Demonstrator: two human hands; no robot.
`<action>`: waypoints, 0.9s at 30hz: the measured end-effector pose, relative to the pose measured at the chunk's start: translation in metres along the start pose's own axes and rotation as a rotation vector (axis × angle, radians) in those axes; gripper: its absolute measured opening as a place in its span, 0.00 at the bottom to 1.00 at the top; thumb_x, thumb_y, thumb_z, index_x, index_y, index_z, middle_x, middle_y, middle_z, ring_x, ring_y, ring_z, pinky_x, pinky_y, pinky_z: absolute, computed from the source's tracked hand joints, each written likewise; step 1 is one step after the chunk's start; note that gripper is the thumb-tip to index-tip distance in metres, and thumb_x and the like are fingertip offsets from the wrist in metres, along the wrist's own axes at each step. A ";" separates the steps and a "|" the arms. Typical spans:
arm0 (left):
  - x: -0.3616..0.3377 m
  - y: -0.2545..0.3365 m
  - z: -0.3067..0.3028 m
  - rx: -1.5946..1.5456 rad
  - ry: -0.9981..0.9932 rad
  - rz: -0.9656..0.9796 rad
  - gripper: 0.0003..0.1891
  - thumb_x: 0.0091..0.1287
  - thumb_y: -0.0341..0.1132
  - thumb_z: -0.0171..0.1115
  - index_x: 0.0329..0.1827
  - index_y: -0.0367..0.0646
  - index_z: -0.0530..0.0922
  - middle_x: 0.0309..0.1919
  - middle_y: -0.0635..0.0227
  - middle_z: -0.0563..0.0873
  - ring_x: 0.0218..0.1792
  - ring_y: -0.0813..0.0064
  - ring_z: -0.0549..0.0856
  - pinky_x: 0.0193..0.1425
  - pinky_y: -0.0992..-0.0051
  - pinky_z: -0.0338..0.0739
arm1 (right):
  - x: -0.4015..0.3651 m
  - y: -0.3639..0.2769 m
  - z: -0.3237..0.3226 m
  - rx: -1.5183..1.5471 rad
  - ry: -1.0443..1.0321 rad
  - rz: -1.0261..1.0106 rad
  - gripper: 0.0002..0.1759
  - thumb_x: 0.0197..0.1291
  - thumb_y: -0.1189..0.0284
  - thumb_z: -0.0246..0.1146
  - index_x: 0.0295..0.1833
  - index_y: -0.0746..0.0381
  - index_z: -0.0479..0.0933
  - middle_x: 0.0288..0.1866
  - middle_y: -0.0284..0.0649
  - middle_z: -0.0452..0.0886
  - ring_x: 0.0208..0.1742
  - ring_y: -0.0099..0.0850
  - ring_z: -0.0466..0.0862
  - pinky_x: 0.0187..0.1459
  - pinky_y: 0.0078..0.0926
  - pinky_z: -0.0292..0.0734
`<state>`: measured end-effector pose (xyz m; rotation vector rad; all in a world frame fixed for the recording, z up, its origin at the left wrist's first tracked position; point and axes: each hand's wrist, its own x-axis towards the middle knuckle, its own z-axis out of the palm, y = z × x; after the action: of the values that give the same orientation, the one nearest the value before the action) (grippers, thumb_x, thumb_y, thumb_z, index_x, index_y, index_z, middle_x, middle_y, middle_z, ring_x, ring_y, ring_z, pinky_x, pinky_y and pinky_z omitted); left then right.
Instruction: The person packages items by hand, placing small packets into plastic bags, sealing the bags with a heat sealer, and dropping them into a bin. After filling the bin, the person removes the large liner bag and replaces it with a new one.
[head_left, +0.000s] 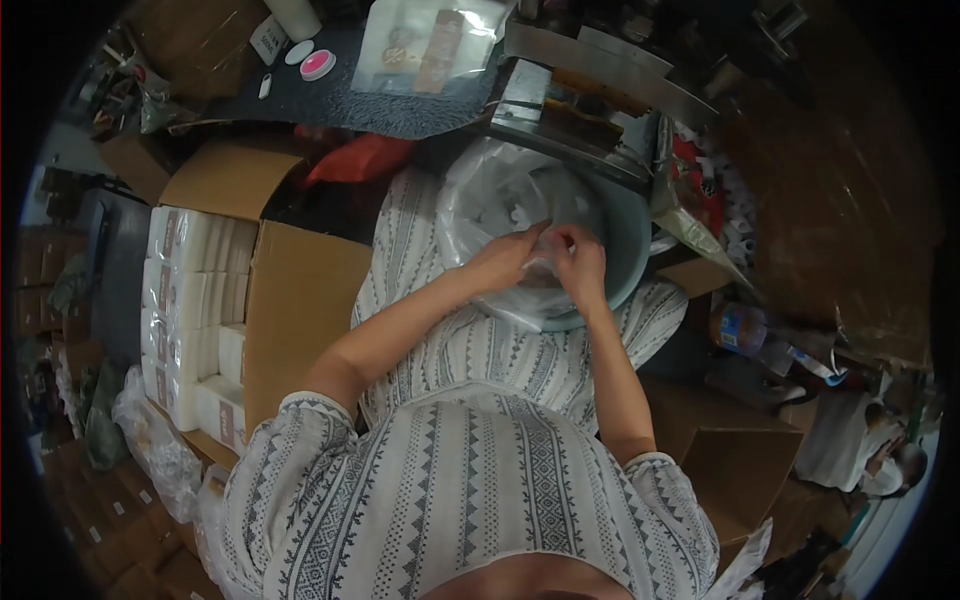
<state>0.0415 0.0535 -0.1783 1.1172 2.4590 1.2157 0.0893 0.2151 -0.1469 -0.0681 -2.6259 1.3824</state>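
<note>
Head view: a worker's left hand (pixel 508 258) and right hand (pixel 582 262) meet over a grey basin (pixel 632 255) lined with a clear plastic bag (pixel 485 195). The fingers of both hands pinch a small clear packet (pixel 546 266) held between them. It lies at 3 o'clock from the left hand and 9 o'clock from the right, equally near both. Its long axis is too blurred to tell. A carton of white packs (pixel 190 300) sits well apart at 9 o'clock.

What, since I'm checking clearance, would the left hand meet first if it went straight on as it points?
Probably the small clear bag pinched between both hands; the left hand points toward the right hand, just beyond it. Depth is unclear.
</note>
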 end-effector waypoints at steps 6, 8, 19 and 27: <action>0.008 0.001 -0.017 -0.950 -0.080 -0.686 0.21 0.69 0.35 0.48 0.62 0.33 0.65 0.47 0.45 0.79 0.44 0.44 0.80 0.49 0.58 0.74 | 0.006 -0.042 -0.019 0.008 0.409 -0.075 0.10 0.59 0.71 0.62 0.42 0.66 0.78 0.33 0.46 0.81 0.34 0.42 0.80 0.38 0.33 0.74; 0.008 0.018 -0.013 -0.833 -0.104 -0.561 0.22 0.68 0.33 0.49 0.64 0.35 0.63 0.48 0.45 0.79 0.47 0.45 0.81 0.51 0.59 0.74 | 0.005 -0.042 -0.018 -0.035 0.392 -0.146 0.11 0.59 0.70 0.62 0.43 0.66 0.78 0.32 0.46 0.82 0.34 0.42 0.81 0.38 0.33 0.75; 0.018 -0.004 -0.023 -0.659 -0.227 -0.539 0.24 0.69 0.33 0.51 0.67 0.38 0.60 0.46 0.58 0.82 0.50 0.68 0.81 0.49 0.75 0.74 | 0.008 -0.012 0.013 0.065 0.246 0.009 0.06 0.57 0.72 0.63 0.33 0.64 0.78 0.31 0.41 0.80 0.33 0.40 0.79 0.37 0.32 0.73; 0.023 -0.002 -0.014 -0.932 -0.038 -0.472 0.14 0.65 0.27 0.51 0.53 0.40 0.74 0.40 0.68 0.81 0.42 0.73 0.82 0.40 0.74 0.75 | -0.012 0.001 0.004 -0.151 0.113 -0.239 0.05 0.59 0.71 0.62 0.37 0.61 0.78 0.35 0.40 0.79 0.41 0.38 0.77 0.46 0.29 0.69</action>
<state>0.0181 0.0605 -0.1673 0.2757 1.5980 1.7990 0.1009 0.2109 -0.1516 0.1395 -2.5418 1.0712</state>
